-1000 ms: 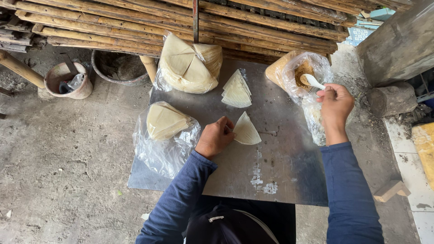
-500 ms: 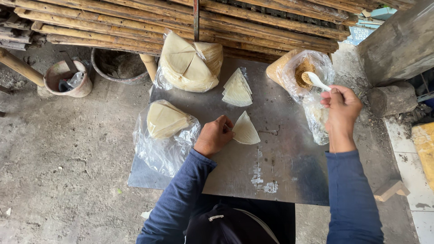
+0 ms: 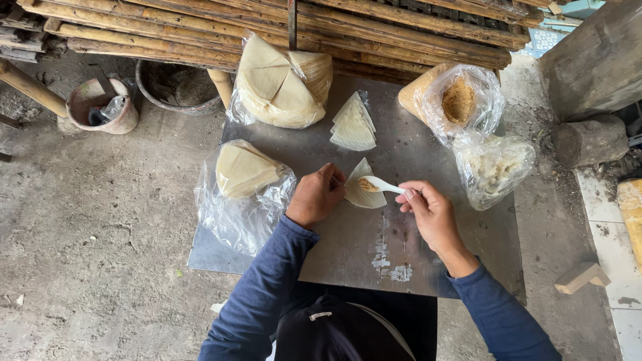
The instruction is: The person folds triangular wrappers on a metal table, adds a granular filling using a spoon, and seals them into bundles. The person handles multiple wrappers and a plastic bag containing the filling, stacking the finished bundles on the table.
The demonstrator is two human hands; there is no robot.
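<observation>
Near the middle of the frame the left hand [image 3: 319, 196] rests knuckles-up on a grey metal sheet [image 3: 428, 261], its fingers curled down onto the left edge of a pale triangular wrapper [image 3: 362, 195] and pinning it flat; how tightly they press cannot be told from above. Just right of it the right hand [image 3: 431, 214] pinches the handle of a small white spoon [image 3: 381, 184] between thumb and fingertips, the other fingers loosely folded. The spoon's bowl lies over the wrapper and carries a heap of brown crumbly filling [image 3: 365, 184], touching or only just above the wrapper's surface. Above the wrapper, toward the top centre, a small stack of cut triangles [image 3: 352, 124] lies on the sheet, and beyond it a large bundle of folded round wrappers [image 3: 281, 83] sits in clear plastic. At centre left another plastic bag of wrappers [image 3: 244, 174] rests on the sheet's left edge. In the upper right an open bag of brown filling [image 3: 459, 100] stands beside a bag of whitish, grainy stuff [image 3: 493, 167], which looks like grated coconut though the plastic blurs it. Bamboo poles [image 3: 374, 27] run across the top, and a clay-coloured pot [image 3: 100, 107] sits on the concrete floor at upper left
</observation>
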